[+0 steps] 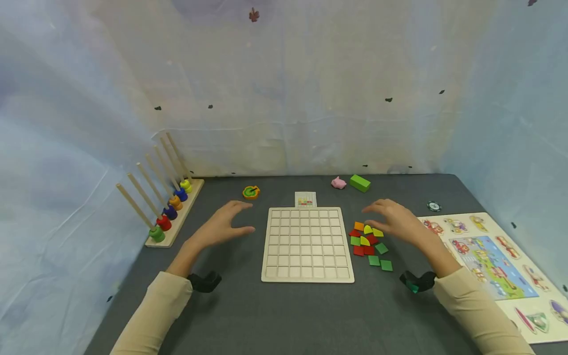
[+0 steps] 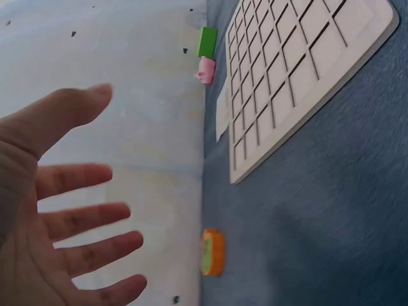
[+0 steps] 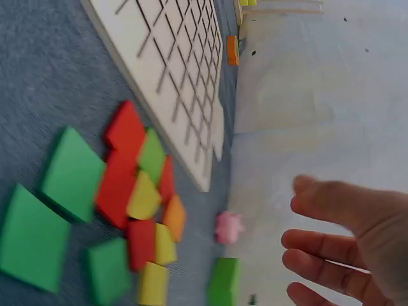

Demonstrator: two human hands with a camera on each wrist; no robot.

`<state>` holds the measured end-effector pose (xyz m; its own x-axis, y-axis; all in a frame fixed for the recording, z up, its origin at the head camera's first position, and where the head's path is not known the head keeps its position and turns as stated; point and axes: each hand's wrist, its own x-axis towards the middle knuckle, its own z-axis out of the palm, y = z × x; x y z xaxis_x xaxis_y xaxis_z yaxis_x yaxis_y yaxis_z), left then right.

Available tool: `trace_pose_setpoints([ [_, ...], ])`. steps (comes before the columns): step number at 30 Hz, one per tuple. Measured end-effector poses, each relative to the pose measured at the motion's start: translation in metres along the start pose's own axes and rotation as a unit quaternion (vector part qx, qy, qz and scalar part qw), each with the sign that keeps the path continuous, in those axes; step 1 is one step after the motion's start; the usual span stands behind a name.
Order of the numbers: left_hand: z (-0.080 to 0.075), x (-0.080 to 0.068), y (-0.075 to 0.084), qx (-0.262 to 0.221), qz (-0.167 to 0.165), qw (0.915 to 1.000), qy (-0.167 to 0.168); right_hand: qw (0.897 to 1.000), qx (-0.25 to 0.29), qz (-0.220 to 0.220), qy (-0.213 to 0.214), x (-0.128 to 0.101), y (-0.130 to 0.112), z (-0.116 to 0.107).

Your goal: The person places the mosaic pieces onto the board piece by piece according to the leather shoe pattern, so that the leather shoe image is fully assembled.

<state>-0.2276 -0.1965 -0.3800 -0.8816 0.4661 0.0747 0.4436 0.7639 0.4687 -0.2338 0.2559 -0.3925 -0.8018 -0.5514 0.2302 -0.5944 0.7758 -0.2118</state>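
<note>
A pale wooden grid board (image 1: pixel 307 244) lies flat in the middle of the grey table, its cells bare. Just right of it sits a loose pile of red, green, yellow and orange square tiles (image 1: pixel 369 241). My right hand (image 1: pixel 392 219) hovers over the far side of that pile, fingers spread, holding nothing. My left hand (image 1: pixel 224 224) hovers left of the board, fingers spread and empty. In the left wrist view the left hand (image 2: pixel 60 217) shows an open palm beside the board (image 2: pixel 299 70). The right wrist view shows the right hand (image 3: pixel 347 245) above the tiles (image 3: pixel 131 197).
A small pattern card (image 1: pixel 305 199) lies behind the board. An orange-green ring (image 1: pixel 250 192), a pink pig (image 1: pixel 338 183) and a green block (image 1: pixel 360 183) sit near the back. A peg rack with coloured rings (image 1: pixel 170 209) stands at left. A picture puzzle board (image 1: pixel 492 264) lies at right.
</note>
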Motion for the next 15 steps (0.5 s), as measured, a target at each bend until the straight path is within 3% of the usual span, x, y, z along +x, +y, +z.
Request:
trace_pose_setpoints([
  [10,0.047,0.003,-0.013,-0.055,0.024,0.996,-0.066,0.997,0.065,0.029,0.004,-0.007,0.024,0.046],
  [15,0.061,0.003,-0.014,-0.079,0.016,0.9945,-0.067,0.997,0.076,0.026,0.007,-0.008,0.033,0.057],
])
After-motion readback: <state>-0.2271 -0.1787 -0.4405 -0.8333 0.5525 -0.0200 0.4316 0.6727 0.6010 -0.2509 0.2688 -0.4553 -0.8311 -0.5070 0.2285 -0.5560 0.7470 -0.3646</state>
